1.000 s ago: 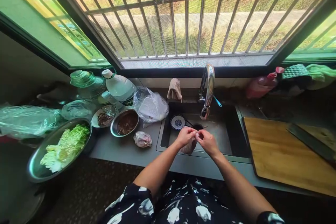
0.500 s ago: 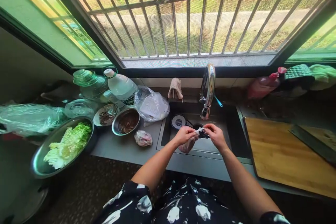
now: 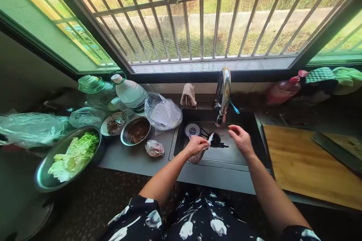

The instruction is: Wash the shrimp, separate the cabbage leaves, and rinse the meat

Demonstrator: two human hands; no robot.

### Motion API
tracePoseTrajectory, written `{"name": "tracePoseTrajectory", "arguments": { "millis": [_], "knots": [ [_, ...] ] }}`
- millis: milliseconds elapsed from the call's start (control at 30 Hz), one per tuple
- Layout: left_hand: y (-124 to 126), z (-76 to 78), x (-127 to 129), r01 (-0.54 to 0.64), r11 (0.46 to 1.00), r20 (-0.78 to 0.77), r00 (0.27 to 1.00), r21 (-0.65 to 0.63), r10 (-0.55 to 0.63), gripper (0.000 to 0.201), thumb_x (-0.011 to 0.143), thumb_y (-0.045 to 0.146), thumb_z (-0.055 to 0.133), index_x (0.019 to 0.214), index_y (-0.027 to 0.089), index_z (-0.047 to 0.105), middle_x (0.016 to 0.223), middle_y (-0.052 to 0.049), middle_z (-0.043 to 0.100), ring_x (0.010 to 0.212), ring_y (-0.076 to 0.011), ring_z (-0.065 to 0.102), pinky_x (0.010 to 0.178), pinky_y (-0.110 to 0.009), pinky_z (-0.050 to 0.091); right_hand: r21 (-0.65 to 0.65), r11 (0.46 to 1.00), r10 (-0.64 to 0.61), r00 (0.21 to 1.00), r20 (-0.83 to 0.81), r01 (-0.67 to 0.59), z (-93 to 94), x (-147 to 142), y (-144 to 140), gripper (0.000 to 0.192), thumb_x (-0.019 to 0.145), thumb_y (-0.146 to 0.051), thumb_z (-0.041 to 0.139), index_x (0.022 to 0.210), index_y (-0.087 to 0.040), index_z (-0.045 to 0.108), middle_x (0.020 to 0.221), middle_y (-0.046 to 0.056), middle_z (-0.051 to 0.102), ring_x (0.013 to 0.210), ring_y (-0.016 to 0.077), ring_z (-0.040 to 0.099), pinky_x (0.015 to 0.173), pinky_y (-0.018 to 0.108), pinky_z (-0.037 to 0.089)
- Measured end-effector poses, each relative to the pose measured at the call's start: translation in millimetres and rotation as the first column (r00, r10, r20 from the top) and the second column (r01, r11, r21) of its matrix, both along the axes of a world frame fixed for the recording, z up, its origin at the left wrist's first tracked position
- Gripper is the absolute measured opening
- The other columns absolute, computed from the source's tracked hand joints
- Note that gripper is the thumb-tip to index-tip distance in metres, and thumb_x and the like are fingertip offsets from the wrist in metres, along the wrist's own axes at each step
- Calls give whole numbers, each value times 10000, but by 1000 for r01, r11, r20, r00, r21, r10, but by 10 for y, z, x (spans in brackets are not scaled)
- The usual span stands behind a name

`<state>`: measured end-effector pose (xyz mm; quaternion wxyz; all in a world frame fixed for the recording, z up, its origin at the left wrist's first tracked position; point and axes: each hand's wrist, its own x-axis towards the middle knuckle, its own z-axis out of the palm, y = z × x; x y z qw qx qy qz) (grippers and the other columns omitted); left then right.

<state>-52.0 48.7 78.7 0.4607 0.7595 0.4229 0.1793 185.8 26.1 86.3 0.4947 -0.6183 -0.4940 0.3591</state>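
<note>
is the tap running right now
Off, as far as the picture shows: no stream falls from the tap into the sink below it.

Both forearms bare, extended forward, converging slightly. Left hand point(image 3: 196, 145) closed in pinch grip, knuckles up, wrist bent slightly down. Right hand point(image 3: 240, 138) apart from left, raised a little higher, fingers point(image 3: 233, 129) loosely curled, empty, palm turned inward toward left.

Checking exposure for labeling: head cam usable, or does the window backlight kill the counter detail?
Head view: window bright and washed out, counter dim but readable; faucet shows glare; bars bow from wide-angle distortion; left hand and right hand sharp enough.
</note>
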Motion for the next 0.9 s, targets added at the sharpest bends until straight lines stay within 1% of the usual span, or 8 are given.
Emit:
{"name": "tracePoseTrajectory", "arguments": {
  "millis": [133, 267, 400, 500, 633, 700, 800, 900],
  "knots": [
    [-10, 14, 65, 36, 995, 9, 999, 93, -37, 325, 869, 403, 531, 760, 168, 727, 740, -45, 696, 777, -164, 611, 756, -246, 438, -141, 964, 209, 972, -111, -224, -88, -248, 4, 629, 628, -390, 731, 1207, -223, 549, 1036, 57, 660, 764, 153, 623, 667, 291, 515],
    [-33, -5, 140, 37, 995, 42, 998, 93, -41, 322, 874, 425, 519, 823, 181, 724, 787, -47, 697, 833, -181, 608, 790, -264, 442, -278, 937, 169, 970, -176, -214, -176, -470, -51, 409, 655, -450, 682, 951, -171, 636, 770, 31, 658, 639, 141, 575, 504, 241, 446],
    [-74, -27, 153, -6, 999, 31, 999, 47, 5, 267, 841, 399, 564, 820, 181, 716, 836, -45, 677, 863, -181, 586, 827, -285, 437, -191, 947, 199, 939, -281, -258, -152, -502, -83, 307, 638, -461, 698, 696, -167, 631, 608, -8, 590, 562, 107, 501, 515, 232, 416],
    [-103, -59, 141, -106, 994, 115, 988, -11, 107, 257, 826, 395, 577, 803, 163, 685, 958, -64, 657, 946, -189, 558, 883, -307, 420, -168, 953, 156, 883, -442, -253, -100, -492, -103, 335, 613, -479, 738, 700, -175, 629, 617, -13, 594, 567, 109, 517, 554, 246, 440],
    [-123, -139, 190, -97, 963, 278, 946, -253, 169, 333, 812, 469, 579, 873, 145, 629, 860, -31, 644, 832, -152, 565, 793, -278, 446, -170, 967, 53, 800, -598, -192, -78, -522, -139, 362, 562, -459, 795, 739, -190, 629, 673, -10, 627, 595, 122, 560, 596, 262, 473],
    [-120, -158, 252, -126, 955, 292, 934, -268, 205, 359, 758, 475, 646, 903, 147, 630, 852, -23, 645, 817, -148, 563, 782, -270, 442, -180, 970, 12, 775, -632, -162, -85, -533, -145, 375, 546, -454, 805, 736, -194, 614, 663, -18, 615, 571, 119, 550, 571, 263, 472],
    [-112, -135, 355, -151, 957, 320, 920, -247, 227, 344, 751, 467, 653, 889, 152, 661, 877, -37, 662, 840, -159, 573, 794, -271, 440, -170, 979, -4, 818, -575, -114, -84, -503, -132, 383, 551, -460, 796, 746, -190, 607, 693, -14, 608, 571, 117, 535, 546, 258, 462],
    [-118, -90, 418, -159, 945, 360, 896, -287, 260, 367, 764, 488, 623, 858, 139, 687, 822, -46, 665, 798, -164, 580, 766, -275, 446, -147, 989, -27, 927, -375, -31, -28, -428, -143, 368, 632, -505, 726, 758, -182, 604, 686, -1, 588, 596, 130, 528, 537, 259, 452]
  ]
}}
